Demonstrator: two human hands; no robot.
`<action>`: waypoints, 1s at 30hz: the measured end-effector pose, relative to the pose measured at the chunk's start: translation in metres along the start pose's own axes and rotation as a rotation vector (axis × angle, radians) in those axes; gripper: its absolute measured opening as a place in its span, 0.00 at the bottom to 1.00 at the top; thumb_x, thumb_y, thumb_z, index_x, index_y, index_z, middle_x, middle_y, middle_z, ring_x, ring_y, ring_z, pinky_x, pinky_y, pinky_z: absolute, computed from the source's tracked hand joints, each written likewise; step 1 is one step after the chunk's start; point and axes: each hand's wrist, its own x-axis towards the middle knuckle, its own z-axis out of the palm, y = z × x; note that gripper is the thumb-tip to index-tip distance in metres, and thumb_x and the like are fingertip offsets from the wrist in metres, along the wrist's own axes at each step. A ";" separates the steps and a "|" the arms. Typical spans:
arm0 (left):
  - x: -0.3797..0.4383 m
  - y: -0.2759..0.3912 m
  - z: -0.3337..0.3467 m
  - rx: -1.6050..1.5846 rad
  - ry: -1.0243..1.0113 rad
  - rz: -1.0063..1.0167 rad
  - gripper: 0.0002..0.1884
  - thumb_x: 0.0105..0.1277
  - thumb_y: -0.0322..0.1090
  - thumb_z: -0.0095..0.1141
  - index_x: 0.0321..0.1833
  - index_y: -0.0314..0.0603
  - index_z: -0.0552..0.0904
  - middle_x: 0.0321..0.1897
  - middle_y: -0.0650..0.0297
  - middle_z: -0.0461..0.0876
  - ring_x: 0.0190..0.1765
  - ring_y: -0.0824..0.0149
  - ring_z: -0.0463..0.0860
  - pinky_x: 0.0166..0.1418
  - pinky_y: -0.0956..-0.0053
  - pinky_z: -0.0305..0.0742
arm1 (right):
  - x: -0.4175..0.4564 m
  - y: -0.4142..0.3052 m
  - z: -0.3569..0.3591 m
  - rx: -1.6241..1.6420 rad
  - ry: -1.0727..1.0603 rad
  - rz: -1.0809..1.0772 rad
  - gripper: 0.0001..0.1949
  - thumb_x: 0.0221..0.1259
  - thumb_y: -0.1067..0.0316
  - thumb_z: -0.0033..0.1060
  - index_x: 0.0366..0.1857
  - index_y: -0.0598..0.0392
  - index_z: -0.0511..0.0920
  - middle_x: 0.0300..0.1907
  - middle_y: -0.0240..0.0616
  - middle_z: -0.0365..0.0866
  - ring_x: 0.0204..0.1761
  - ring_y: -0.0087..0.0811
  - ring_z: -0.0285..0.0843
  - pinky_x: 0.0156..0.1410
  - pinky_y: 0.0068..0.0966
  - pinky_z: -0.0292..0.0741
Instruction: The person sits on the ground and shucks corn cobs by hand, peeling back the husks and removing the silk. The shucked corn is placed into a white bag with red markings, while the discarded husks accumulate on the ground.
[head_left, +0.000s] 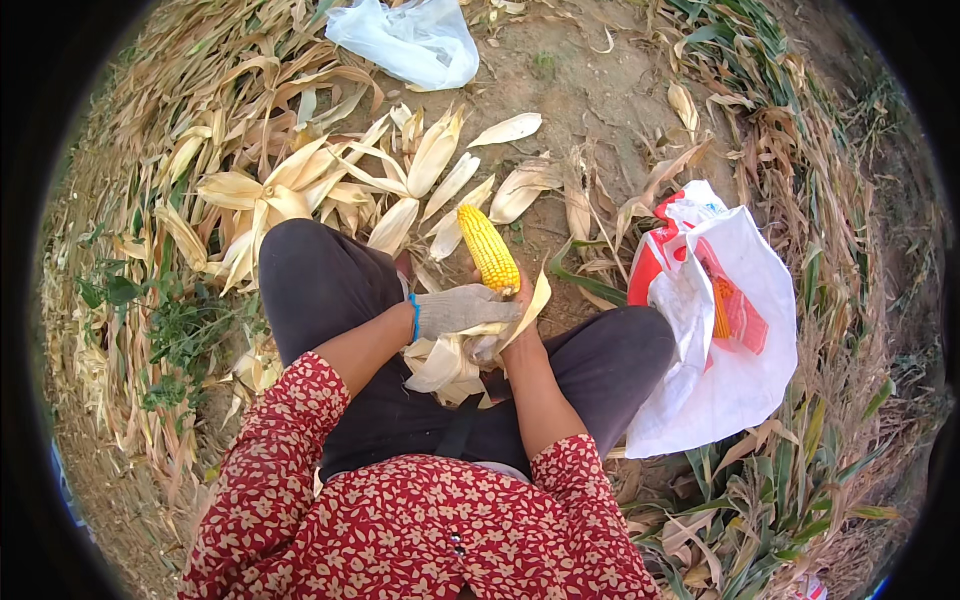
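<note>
A bare yellow ear of corn (489, 251) points up and away between my knees, its husk (446, 364) peeled down below its base. My left hand (457, 311), in a grey knit glove with a blue cuff, is closed around the husk just under the kernels. Behind the ear, my ungloved right hand (527, 289) grips it from the right side. The ear and a loose husk leaf (538, 300) hide most of its fingers.
A white and red woven sack (757, 397) lies with its mouth open by my right knee, corn (721, 307) inside. Stripped husks (289, 187) are scattered ahead. Farther off is a pale plastic bag (409, 41). Dry stalks (817, 165) flank the bare soil (585, 97).
</note>
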 end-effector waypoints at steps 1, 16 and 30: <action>0.004 -0.021 0.005 0.290 -0.092 0.136 0.16 0.76 0.46 0.58 0.53 0.40 0.85 0.39 0.61 0.88 0.42 0.59 0.86 0.50 0.63 0.78 | 0.000 -0.012 -0.017 0.021 -0.054 0.040 0.27 0.81 0.45 0.48 0.66 0.58 0.76 0.57 0.51 0.85 0.57 0.44 0.86 0.63 0.49 0.83; -0.009 -0.014 -0.044 0.735 0.053 -0.259 0.46 0.69 0.64 0.60 0.82 0.42 0.65 0.74 0.45 0.75 0.75 0.47 0.75 0.79 0.55 0.65 | -0.027 -0.038 0.098 -0.396 0.209 -0.541 0.32 0.63 0.67 0.68 0.73 0.49 0.69 0.59 0.46 0.82 0.59 0.48 0.82 0.70 0.49 0.77; 0.019 0.026 -0.081 -0.884 0.787 0.182 0.14 0.81 0.45 0.56 0.47 0.41 0.84 0.19 0.74 0.67 0.20 0.78 0.60 0.25 0.78 0.56 | -0.122 0.008 0.206 -2.149 0.417 -0.291 0.31 0.46 0.64 0.79 0.59 0.60 0.78 0.48 0.51 0.87 0.50 0.53 0.87 0.56 0.40 0.81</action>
